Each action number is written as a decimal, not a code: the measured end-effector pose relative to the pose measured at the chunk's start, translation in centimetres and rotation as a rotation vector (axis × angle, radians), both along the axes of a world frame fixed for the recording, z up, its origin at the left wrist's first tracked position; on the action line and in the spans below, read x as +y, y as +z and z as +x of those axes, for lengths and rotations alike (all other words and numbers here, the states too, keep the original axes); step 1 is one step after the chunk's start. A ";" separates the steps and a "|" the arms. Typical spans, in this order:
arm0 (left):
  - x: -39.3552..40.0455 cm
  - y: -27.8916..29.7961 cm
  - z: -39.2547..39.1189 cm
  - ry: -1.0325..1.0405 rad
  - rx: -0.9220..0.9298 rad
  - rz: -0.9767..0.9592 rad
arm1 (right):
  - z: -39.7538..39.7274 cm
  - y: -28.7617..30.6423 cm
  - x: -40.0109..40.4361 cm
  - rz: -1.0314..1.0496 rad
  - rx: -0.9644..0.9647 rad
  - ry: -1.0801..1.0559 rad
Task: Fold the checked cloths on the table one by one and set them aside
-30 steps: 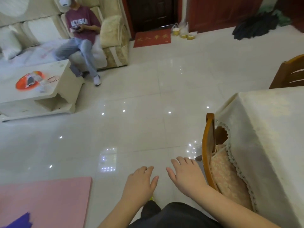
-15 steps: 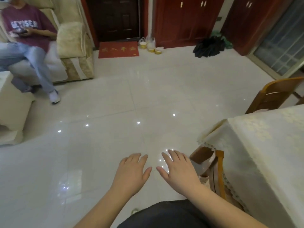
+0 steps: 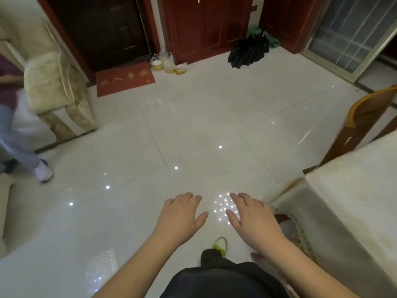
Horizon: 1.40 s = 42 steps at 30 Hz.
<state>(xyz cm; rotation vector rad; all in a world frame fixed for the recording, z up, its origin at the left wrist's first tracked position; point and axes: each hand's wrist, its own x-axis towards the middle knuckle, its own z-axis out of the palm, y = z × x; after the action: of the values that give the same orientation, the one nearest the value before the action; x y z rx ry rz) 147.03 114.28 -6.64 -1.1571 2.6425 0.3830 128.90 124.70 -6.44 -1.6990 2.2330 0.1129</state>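
Since half a second ago our view has swung right: the sofa and the seated person have slid to the left edge, the red doors now stand ahead, and more of the desk has come in at the right. Our hands have kept their pose, side by side and low in front of us.

Our left hand (image 3: 179, 214) hangs palm down with fingers spread and relaxed, holding nothing. Our right hand (image 3: 252, 216) does the same just beside it, also holding nothing. Both are over the floor (image 3: 193, 136), not the desk (image 3: 354, 190).

We judge we are turning toward the desk, before any fold has begun. No checked cloth shows in this view; the part of the desk we see bears only its pale, lace-edged covering. The cloths must lie further along it, out of view. The next move calls for facing the desk fully, finding the first cloth and taking it by its edge or corners.

The floor is glossy white tile with ceiling lights reflected in it. A wooden chair (image 3: 363, 125) stands at the desk's far side. Far ahead lie a red doormat (image 3: 124, 79), some small tubs (image 3: 169, 65) and a dark bundle (image 3: 249, 50) by the doors. The sofa (image 3: 58, 93) sits at far left.
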 end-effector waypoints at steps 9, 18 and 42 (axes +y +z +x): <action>-14.6 3.1 -9.6 -0.090 -0.137 0.010 | -10.2 1.9 -11.4 -0.049 0.028 -0.104; -26.6 1.0 -21.6 -0.279 -0.009 -0.008 | -18.2 2.5 -20.7 -0.059 -0.043 -0.252; -44.8 1.8 -61.5 -0.861 0.376 -0.095 | -46.4 3.1 -35.0 -0.182 0.174 -0.894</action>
<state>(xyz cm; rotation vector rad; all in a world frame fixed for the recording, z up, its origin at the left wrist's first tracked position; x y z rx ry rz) 85.54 69.48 -4.88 0.1303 3.1721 0.3148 82.50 89.70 -3.37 -0.6301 2.9764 -0.1669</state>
